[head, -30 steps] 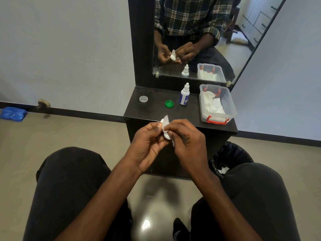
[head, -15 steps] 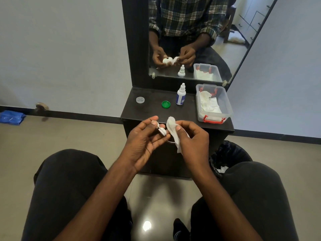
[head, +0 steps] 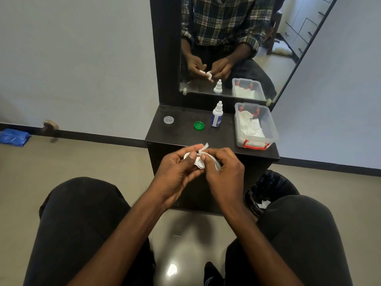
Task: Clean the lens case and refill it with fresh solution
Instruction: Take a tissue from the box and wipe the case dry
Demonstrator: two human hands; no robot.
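Pale grey walls and a beige tiled floor frame a small dark vanity cabinet [head: 222,139] with a tall mirror [head: 231,48] standing at its back edge. On the cabinet top, at the right end, sits a clear plastic storage box [head: 272,131] with red latches, lid off, holding crumpled white tissues [head: 250,125]; its front right corner reaches the cabinet's front edge. Left of the box stands a white solution bottle [head: 216,115] with a blue label, upright, nozzle up. Next along to the left lies a green lens-case cap [head: 199,125], and further left, well apart, a clear cap [head: 168,119] near the back left corner. Bare dark surface lies between the caps and the front edge.

Just in front of that front edge, above the person's knees, both hands meet. The left hand [head: 177,172] grips the white lens case [head: 199,163], thumb curled over its top and fingers under it. The right hand [head: 224,172] pinches a strip of white tissue [head: 214,162] against the case, 1 end of the strip sticking up between the 2 thumbs. Whether the case wells hold any liquid cannot be told.

Right of the cabinet, beside the right knee, a bin lined with a black bag [head: 268,188] holds a scrap of white paper. A blue cloth [head: 13,137] lies on the floor by the far left wall.
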